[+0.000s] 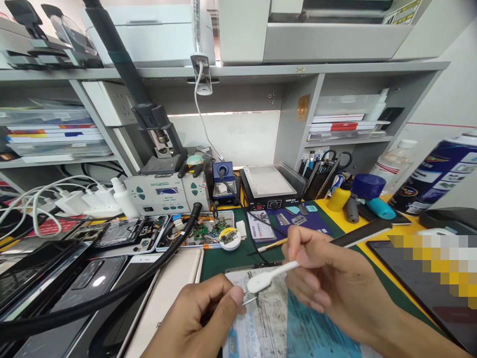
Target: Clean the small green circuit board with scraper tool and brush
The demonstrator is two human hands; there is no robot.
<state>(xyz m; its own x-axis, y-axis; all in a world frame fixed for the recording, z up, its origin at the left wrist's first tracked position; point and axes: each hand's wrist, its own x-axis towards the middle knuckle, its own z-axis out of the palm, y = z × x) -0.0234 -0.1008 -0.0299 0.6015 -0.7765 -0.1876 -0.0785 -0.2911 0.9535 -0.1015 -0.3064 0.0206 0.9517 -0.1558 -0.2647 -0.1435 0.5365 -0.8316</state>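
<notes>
My right hand (328, 283) grips a white brush-like tool (270, 277) by its thin handle, its broad white head pointing left and down over an opened phone (268, 313) lying at the near edge of the bench. My left hand (201, 320) sits just left of that head, fingers pinched on a thin metal piece, likely tweezers (249, 300), whose tip shows under the tool. The phone's inside shows grey parts and a blue-green panel. Both hands hover close together above it.
Several phones (93, 278) and a black hose (112, 293) lie at left. A soldering station (166, 191), a hot plate (270, 189), a parts tray (208, 231) and a round tin (230, 237) stand behind. Pens, bottles and a spray can (439, 174) crowd the right.
</notes>
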